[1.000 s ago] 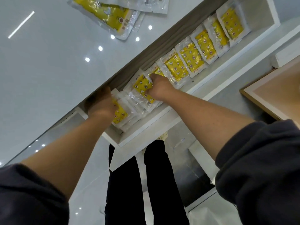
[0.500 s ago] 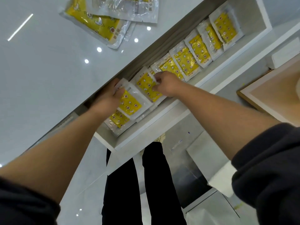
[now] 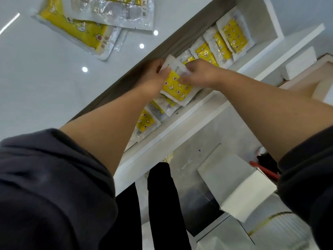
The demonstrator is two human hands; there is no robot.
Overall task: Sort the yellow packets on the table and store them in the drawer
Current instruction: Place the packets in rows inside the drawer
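– Slippage is what I'd watch. Both grips hold one yellow packet (image 3: 175, 87) by its clear top edge, over the middle of the open drawer (image 3: 180, 121). The left grip (image 3: 155, 76) pinches the upper left corner and the right grip (image 3: 200, 73) pinches the upper right.

– And below it?

– It lies over other packets. A row of packets (image 3: 232, 36) overlaps neatly toward the drawer's far end. Nearer the left forearm (image 3: 108, 127), some looser packets (image 3: 146, 121) lie partly hidden by it.

– So what goes wrong?

– The film looks slick. Pressed down flat, the held packet could skate over its neighbours and break the overlap, or drag one askew. Tucking its edge in could also buckle the one beneath.

– Is the drawer itself a problem?

– The packet's top corner sits close under the edge of the counter (image 3: 45, 87). Lifted carelessly, it may catch there and fold.

– Anything left outside?

– Larger yellow packets (image 3: 75, 29) lie on the counter, well apart from both grips. They look bigger than those in the row, so they may not fit the same pattern, and mixing them in would spoil the sorting.
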